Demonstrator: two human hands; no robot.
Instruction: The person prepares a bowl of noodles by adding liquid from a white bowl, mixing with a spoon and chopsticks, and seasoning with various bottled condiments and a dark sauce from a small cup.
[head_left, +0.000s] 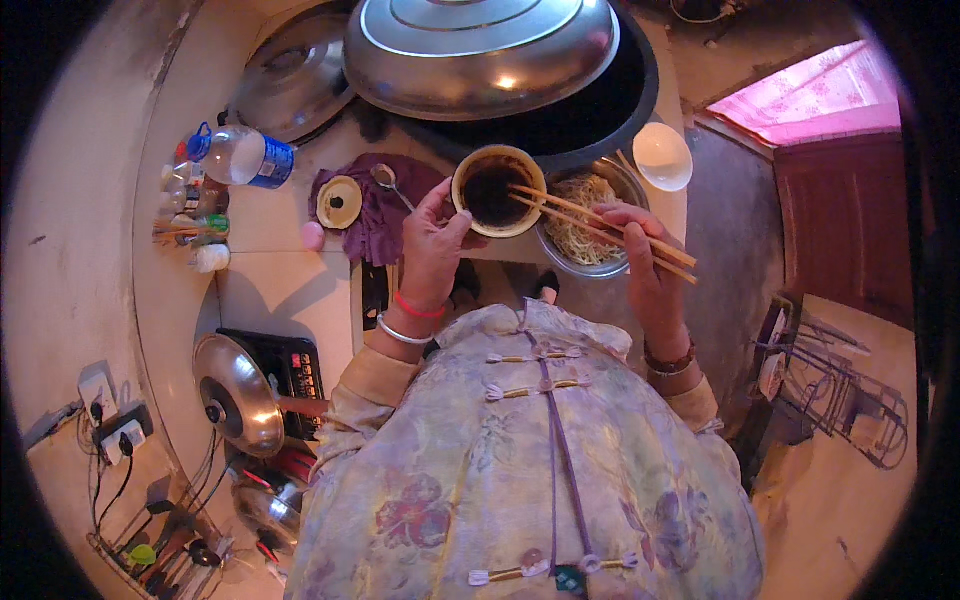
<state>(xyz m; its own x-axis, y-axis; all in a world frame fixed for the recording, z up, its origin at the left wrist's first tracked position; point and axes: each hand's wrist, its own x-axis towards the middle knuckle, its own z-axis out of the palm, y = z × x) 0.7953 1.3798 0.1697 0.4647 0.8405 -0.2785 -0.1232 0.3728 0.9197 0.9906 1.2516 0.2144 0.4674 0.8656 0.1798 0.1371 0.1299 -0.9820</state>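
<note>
My left hand (436, 247) grips the rim and side of a small cream-coloured pot (534, 217) with dark contents. A pair of wooden chopsticks (600, 223) is in my right hand (646, 247), their tips inside the pot. Just right of the pot, partly under the chopsticks and my right hand, is a metal bowl (559, 255) of pale shredded food (583, 244). To the left, a cream lid with a black knob (339, 213) and a metal spoon (384, 177) lie on a purple cloth (375, 244).
A big wok (637, 97) under a large metal lid (480, 82) fills the far side. A white bowl (663, 157) stands at right; a plastic bottle (251, 156) and a pink egg-shaped thing (313, 236) are left. A lidded pan (240, 397) sits by an induction cooker (304, 375).
</note>
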